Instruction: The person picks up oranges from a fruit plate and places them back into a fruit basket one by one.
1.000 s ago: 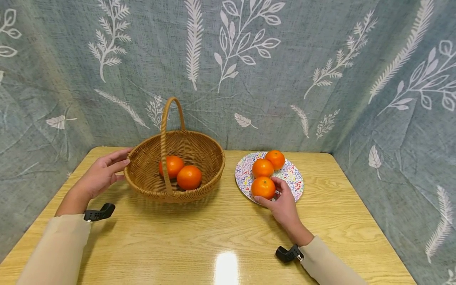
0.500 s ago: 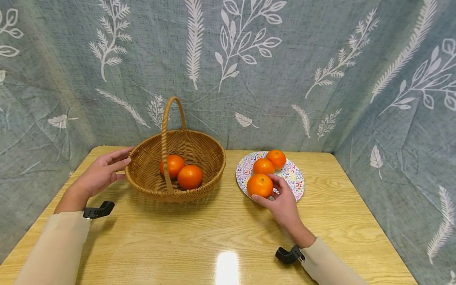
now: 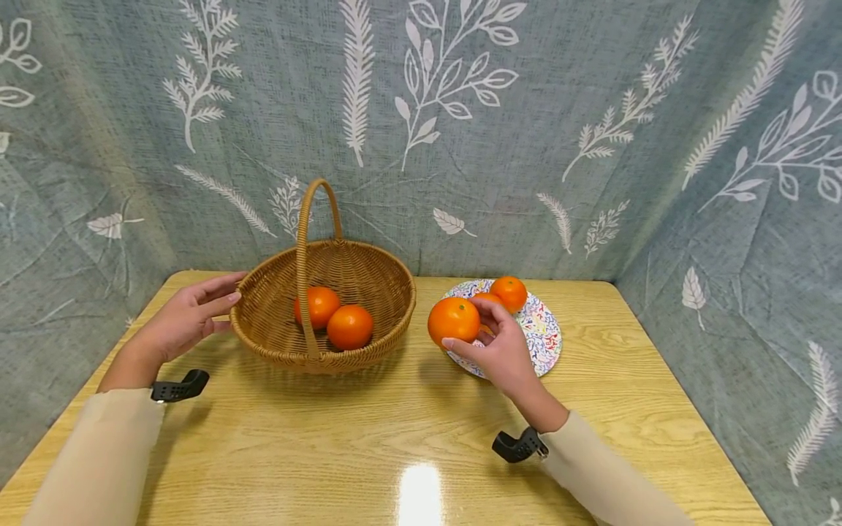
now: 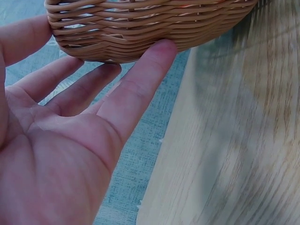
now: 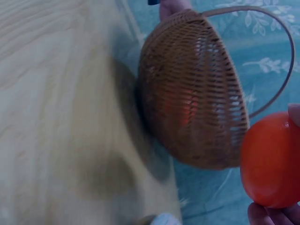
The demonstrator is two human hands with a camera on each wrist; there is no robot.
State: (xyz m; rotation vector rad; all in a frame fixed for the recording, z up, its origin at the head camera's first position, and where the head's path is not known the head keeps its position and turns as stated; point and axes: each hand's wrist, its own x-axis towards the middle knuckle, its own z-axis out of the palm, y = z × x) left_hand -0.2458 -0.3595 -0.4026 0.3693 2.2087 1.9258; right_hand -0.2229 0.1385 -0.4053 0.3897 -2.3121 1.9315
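At the left, my left hand (image 3: 174, 321) touches the rim of the wicker basket (image 3: 388, 325). In the left wrist view its extended fingertips rest against the basket's woven side (image 4: 140, 33). Two oranges, one (image 3: 350, 327) beside the other (image 3: 322, 307), lie inside the basket. My right hand (image 3: 503, 354) grips a third orange (image 3: 453, 320) between thumb and fingers, above the left edge of the patterned plate (image 3: 544, 336). On the plate sits an orange (image 3: 510, 294); another is mostly hidden behind the right hand and its orange. The held orange (image 5: 272, 161) also shows in the right wrist view.
The wooden table (image 3: 316, 453) has its back edge along a grey-blue leaf-patterned cloth (image 3: 473, 183). The basket's tall handle (image 3: 303, 256) arches over its opening. A strip of table separates basket and plate.
My right hand has lifted the front orange off the plate and moved it left and up, toward the basket. The left hand and basket have stayed in place.
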